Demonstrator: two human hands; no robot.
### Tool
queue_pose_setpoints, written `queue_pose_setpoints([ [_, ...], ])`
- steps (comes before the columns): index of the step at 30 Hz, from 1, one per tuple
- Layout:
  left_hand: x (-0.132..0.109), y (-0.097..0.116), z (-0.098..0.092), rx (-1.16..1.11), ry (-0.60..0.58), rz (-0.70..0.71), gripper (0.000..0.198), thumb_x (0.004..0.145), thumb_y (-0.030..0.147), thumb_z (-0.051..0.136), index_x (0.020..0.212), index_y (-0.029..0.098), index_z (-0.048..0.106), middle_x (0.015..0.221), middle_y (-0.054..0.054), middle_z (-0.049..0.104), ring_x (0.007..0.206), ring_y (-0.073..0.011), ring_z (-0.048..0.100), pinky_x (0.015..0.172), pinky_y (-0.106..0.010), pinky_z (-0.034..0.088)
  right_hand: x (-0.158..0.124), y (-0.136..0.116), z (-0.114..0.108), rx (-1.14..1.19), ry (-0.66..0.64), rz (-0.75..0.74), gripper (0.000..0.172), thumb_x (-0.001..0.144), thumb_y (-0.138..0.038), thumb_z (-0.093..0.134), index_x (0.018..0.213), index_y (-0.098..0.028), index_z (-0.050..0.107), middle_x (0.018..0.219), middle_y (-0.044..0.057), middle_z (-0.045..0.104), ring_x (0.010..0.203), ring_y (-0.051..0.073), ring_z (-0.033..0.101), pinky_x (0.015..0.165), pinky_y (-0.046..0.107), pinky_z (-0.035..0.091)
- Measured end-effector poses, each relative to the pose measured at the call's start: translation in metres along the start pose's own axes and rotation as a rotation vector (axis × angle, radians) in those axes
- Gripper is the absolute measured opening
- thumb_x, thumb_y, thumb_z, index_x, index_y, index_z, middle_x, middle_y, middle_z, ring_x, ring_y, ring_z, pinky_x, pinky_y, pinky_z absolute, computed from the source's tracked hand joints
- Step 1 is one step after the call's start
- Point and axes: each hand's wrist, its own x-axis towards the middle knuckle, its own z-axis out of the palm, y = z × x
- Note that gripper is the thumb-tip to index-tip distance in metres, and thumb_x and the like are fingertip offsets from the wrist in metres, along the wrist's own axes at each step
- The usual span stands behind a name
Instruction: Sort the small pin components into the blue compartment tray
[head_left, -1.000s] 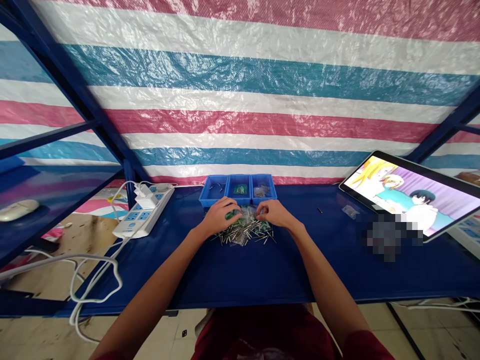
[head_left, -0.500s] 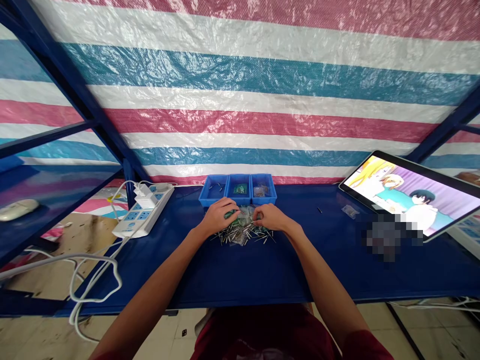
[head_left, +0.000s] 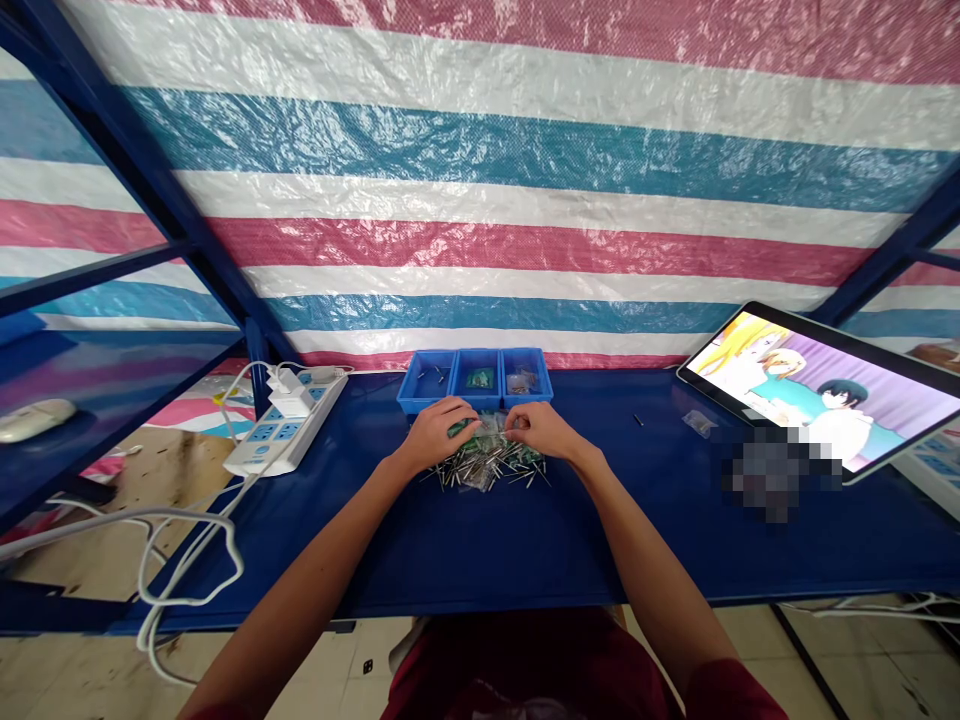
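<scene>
A heap of small parts with thin metal pins and green bits lies on the blue table. My left hand rests on the heap's left side, fingers curled round a small green piece. My right hand is on the heap's right side, fingertips pinched together on something too small to make out. Just behind the heap stands a blue tray with three compartments, each holding a few small parts.
A white power strip with plugs and trailing white cables sits at the table's left. A tablet showing a cartoon leans at the right. A few loose bits lie near it. A striped tarpaulin closes off the back.
My right hand has shifted slightly left, towards my left hand, over the heap. The left hand has barely moved.
</scene>
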Motion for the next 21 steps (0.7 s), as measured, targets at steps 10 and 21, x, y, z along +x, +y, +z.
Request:
queue_pose_setpoints([
  [10,0.000,-0.003,0.005,-0.068,0.017,0.005,0.021,0.094,0.029,0.051,0.087,0.017,0.067,0.082,-0.006,0.070,0.080,-0.0172,0.063,0.075,-0.030,0.050,0.007,0.001,0.024,0.111,0.326,-0.176,0.010,0.086,-0.025,0.059,0.080,-0.018,0.062,0.052,-0.006,0.042,0.051,0.011,0.041,0.056,0.023,0.029],
  [21,0.001,0.000,0.001,-0.147,0.132,-0.190,0.022,0.093,0.034,0.052,0.087,0.018,0.067,0.082,-0.005,0.070,0.075,-0.0163,0.063,0.068,-0.028,0.048,0.004,-0.008,0.039,0.184,0.424,-0.234,0.023,0.092,-0.039,0.050,0.095,-0.020,0.062,0.062,-0.002,0.053,0.057,0.013,0.048,0.059,0.024,0.036],
])
